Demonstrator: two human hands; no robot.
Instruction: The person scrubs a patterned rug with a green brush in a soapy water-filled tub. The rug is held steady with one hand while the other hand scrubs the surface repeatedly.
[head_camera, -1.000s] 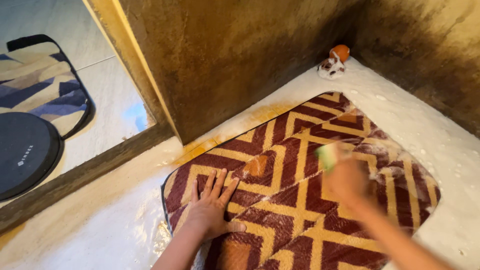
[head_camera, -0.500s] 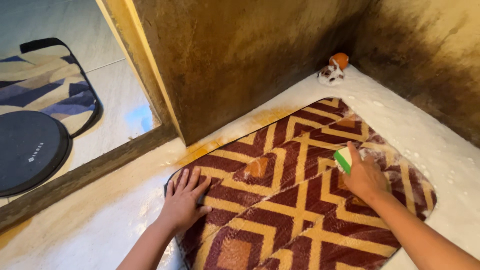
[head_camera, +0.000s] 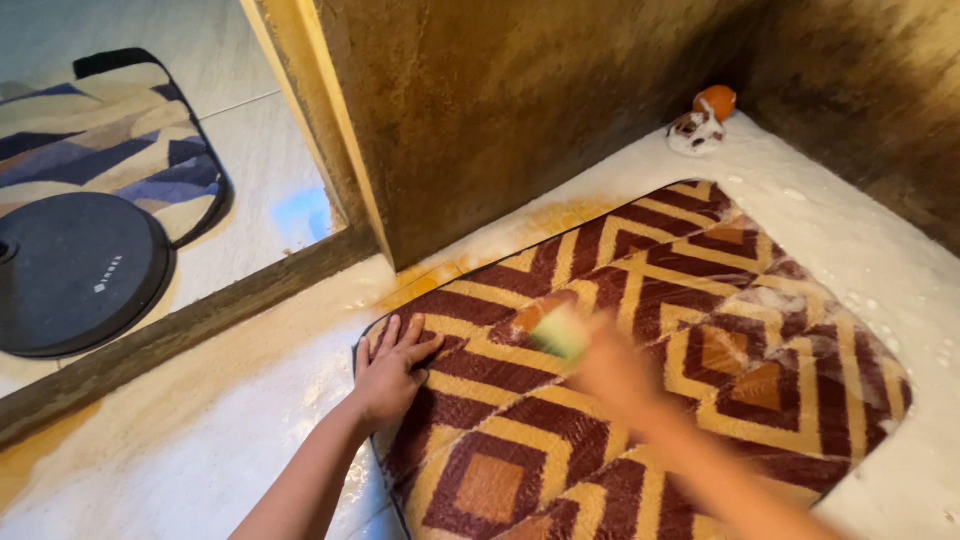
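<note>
I log: L hand (head_camera: 388, 372) flat, fingers spread, pins rug (head_camera: 740, 400) at its 9 o'clock edge | R hand (head_camera: 610, 372) blurred, wrapped on green brush (head_camera: 558, 333) mid-rug | risk: suds on wet floor (head_camera: 200, 450), rug may slide under hard strokes.

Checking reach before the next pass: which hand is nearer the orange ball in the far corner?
Right. The right hand, blurred and holding a green scrubber, is mid-mat, still well short of the orange ball. The left hand presses the mat's near-left edge, farther away.
</note>
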